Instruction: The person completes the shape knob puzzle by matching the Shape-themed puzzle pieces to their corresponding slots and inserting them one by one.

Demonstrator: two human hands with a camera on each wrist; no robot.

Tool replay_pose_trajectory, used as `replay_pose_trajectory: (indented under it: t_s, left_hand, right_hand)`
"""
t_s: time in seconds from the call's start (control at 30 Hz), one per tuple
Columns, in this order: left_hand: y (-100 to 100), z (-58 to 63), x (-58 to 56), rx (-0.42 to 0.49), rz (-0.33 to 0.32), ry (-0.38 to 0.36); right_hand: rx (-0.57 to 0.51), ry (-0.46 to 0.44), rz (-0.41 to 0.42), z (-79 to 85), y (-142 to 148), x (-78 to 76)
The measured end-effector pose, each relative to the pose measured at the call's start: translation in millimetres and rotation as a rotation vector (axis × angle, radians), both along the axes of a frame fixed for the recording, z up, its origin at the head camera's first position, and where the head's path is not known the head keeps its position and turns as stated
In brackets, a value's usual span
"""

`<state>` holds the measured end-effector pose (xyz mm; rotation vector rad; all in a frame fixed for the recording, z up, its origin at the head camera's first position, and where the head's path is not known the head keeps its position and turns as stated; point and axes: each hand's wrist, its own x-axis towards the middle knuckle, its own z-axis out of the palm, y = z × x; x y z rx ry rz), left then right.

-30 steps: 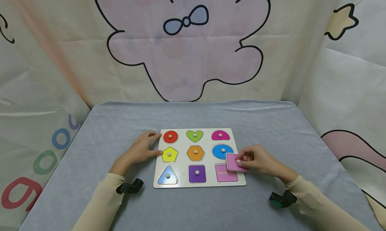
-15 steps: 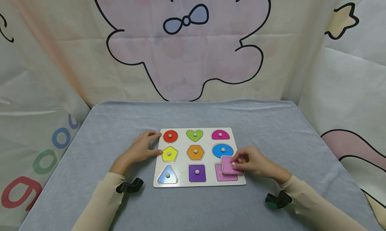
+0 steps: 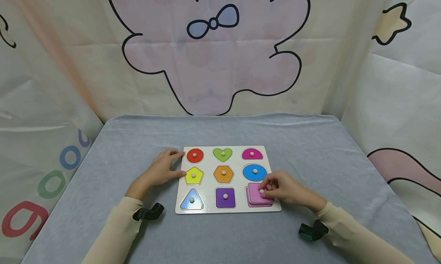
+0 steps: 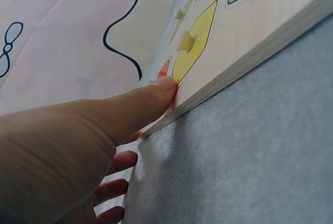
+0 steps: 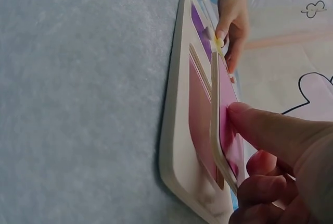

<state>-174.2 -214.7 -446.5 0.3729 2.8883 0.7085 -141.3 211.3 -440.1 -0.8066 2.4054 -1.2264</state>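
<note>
My right hand [image 3: 280, 187] pinches the knob [image 3: 261, 191] of a pink rectangle puzzle piece [image 3: 254, 195]. In the right wrist view the piece [image 5: 227, 114] hangs slightly tilted over the pink recess [image 5: 202, 122], with a gap beneath it. Its edges do not line up with the recess. The wooden peg puzzle board [image 3: 206, 208] lies flat on the table. My left hand [image 3: 159, 174] rests at the board's left edge, index finger at the upper corner. In the left wrist view its thumb [image 4: 148, 101] lies on the board beside the yellow pentagon [image 4: 196, 41].
Other knobbed pieces sit in the board, among them the purple square [image 3: 220, 203], the blue oval [image 3: 248, 174] and the red circle [image 3: 190, 158]. A grey cloth [image 3: 213, 237] covers the table. Printed curtains [image 3: 86, 64] stand behind and at both sides.
My right hand has moved left and slightly toward me with the pink piece, which now covers most of the pink recess. The left hand and the board have stayed put.
</note>
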Motion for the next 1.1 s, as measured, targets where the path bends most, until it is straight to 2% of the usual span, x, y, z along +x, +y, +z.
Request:
replay_pose_trajectory:
  t_s: [0.47,1.1]
  left_hand:
    - [-0.5,0.5,-0.9,-0.004,-0.004,-0.005]
    - [1.1,0.0,-1.8,-0.002,-0.014,-0.006]
  right_hand:
    - [0.009,-0.010,0.021,-3.7,-3.9,3.2]
    - [0.053,-0.050,-0.002,-1.2,-7.9,6.2]
